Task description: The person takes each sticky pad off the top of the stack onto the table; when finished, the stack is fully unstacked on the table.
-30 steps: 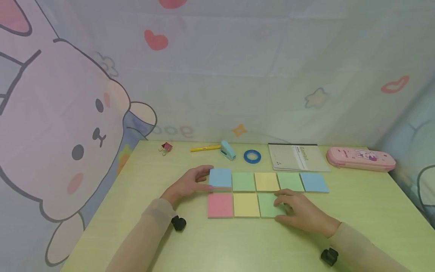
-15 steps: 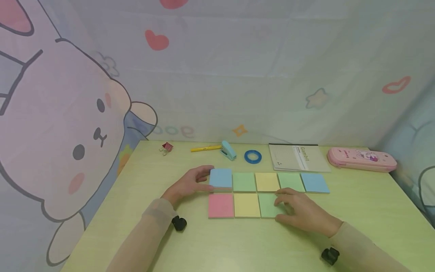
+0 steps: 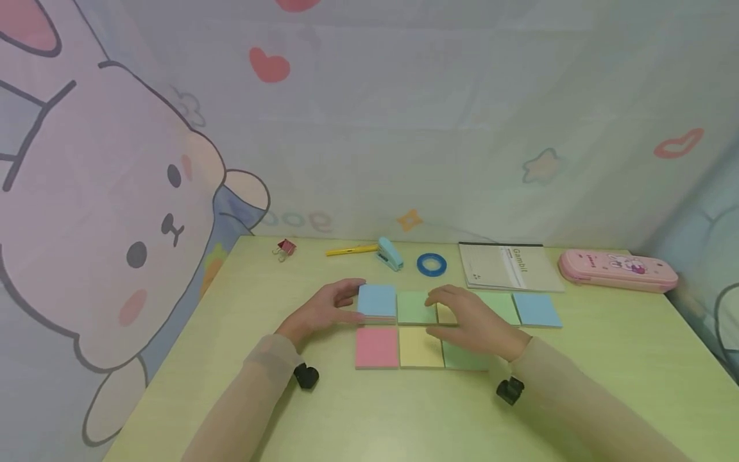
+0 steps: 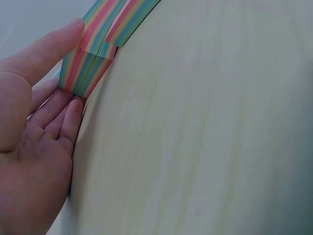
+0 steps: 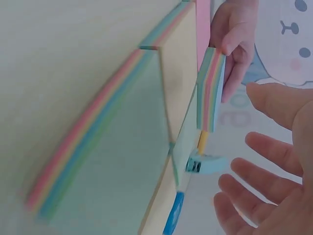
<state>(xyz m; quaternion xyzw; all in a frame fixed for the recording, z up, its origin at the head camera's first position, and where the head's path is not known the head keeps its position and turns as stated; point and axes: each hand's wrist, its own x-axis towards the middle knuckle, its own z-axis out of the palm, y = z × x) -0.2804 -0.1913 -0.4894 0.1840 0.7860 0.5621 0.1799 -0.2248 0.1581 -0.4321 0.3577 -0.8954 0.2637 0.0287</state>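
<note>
My left hand [image 3: 323, 311] holds the left side of a blue-topped stack of sticky notes [image 3: 377, 300], with the thumb at the near corner and the fingers at the far one. Its layered, striped edges [image 4: 93, 61] show in the left wrist view. The stack stands higher than the pad beside it. My right hand [image 3: 476, 324], fingers parted and holding nothing, hovers above the sticky note pads, partly hiding a yellow pad [image 3: 446, 314] and a green pad [image 3: 466, 359]. Around it lie a back green pad [image 3: 416, 308], a front yellow pad [image 3: 420, 348] and a pink pad [image 3: 377, 348].
A blue pad [image 3: 537, 310] ends the back row at right. Along the table's far edge lie a binder clip [image 3: 285, 248], a yellow pen [image 3: 351, 250], a stapler [image 3: 389, 254], blue tape [image 3: 432, 264], a notebook [image 3: 510, 267] and a pink pencil case [image 3: 618, 271].
My right hand has left the front green pad's right side and moved left and up over the middle pads. My left hand keeps its hold on the blue-topped stack.
</note>
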